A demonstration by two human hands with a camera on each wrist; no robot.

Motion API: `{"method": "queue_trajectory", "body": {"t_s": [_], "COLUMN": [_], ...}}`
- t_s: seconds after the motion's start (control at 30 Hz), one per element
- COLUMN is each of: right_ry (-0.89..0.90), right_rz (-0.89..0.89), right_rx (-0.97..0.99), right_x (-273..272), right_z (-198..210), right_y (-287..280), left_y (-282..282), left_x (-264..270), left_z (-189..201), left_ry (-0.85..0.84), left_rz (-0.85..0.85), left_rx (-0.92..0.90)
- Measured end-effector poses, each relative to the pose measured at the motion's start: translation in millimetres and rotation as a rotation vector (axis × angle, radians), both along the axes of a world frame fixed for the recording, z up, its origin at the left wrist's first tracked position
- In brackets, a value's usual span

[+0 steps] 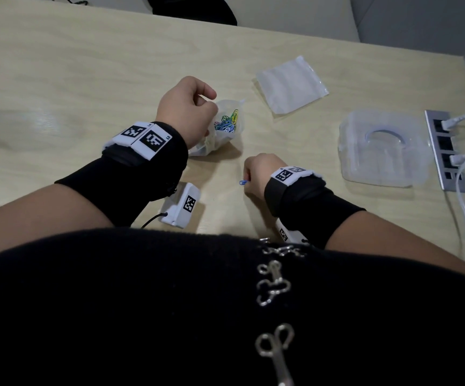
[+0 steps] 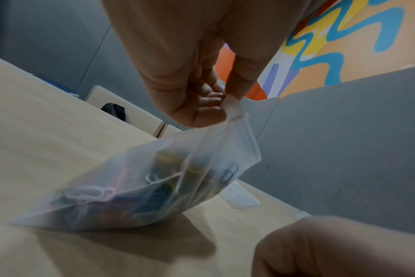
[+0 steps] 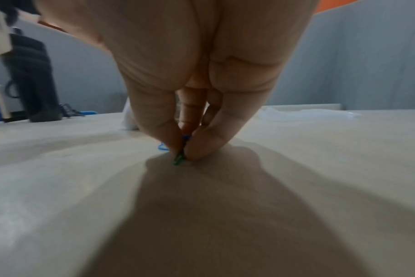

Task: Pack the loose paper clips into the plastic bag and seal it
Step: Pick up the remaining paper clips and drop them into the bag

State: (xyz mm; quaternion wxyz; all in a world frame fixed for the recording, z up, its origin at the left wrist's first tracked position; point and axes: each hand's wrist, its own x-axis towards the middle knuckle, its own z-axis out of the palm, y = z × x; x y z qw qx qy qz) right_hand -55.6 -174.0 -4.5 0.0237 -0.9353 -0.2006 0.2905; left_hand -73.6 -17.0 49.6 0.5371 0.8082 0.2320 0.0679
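A small clear plastic bag [image 1: 227,126] holding several coloured paper clips stands on the wooden table at centre. My left hand [image 1: 189,110] pinches the bag's top edge and holds its mouth up; the left wrist view shows the bag [image 2: 140,189] sagging on the table with clips inside. Nearer to me, my right hand [image 1: 256,174] presses down on the table and pinches loose paper clips: a blue one [image 1: 243,182] sticks out at its left. In the right wrist view a green clip [image 3: 178,160] and a blue clip [image 3: 186,138] sit between the thumb and fingertips.
An empty flat zip bag [image 1: 291,84] lies beyond the hands. A clear plastic box [image 1: 381,147] sits at the right, next to a metal socket strip [image 1: 446,151] with white cables. A white tagged device [image 1: 181,204] lies near my body.
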Motion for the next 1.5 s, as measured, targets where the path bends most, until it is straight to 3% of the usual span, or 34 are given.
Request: {"method": "queue_trajectory", "body": {"t_s": [0.17, 0.3, 0.43, 0.5, 0.6, 0.87, 1.0, 1.13, 1.33, 1.5], "right_ry": [0.044, -0.018, -0.016, 0.023, 0.095, 0.135, -0.021, -0.170, -0.002, -0.032], "right_rz": [-0.172, -0.358, -0.568, -0.581, -0.513, -0.540, -0.344, -0.402, -0.276, -0.115], "right_rx": [0.008, 0.248, 0.626, 0.770, 0.830, 0.672, 0.541, 0.580, -0.003, -0.005], "right_x": [8.0, 21.6, 35.9, 38.6, 35.1, 24.4, 24.1, 25.6, 20.7, 8.6], "right_z": [12.8, 30.2, 57.7, 74.3, 88.1, 80.9, 78.1, 66.3, 1.0, -4.4], "right_y": [-20.1, -41.6, -46.2, -42.5, -28.9, 9.6, 5.5, -10.8, -18.6, -19.0], "left_y": [0.2, -0.2, -0.5, -0.9, -4.0, -15.7, -14.7, -1.6, 26.0, 35.7], "left_x": [-1.1, 0.9, 4.9, 6.3, 5.1, -2.1, -1.7, 2.0, 12.0, 19.3], "left_z": [0.9, 2.6, 5.3, 6.6, 6.8, 2.9, -0.4, -0.3, 17.4, 33.7], "left_ry": [0.015, 0.008, 0.011, 0.014, 0.015, -0.019, -0.020, -0.035, -0.075, -0.148], "left_rz": [-0.058, -0.152, -0.234, -0.269, -0.317, -0.348, -0.290, -0.209, -0.113, -0.068], "left_rx": [0.041, 0.114, 0.170, 0.178, 0.181, 0.103, 0.073, 0.063, -0.047, -0.173]}}
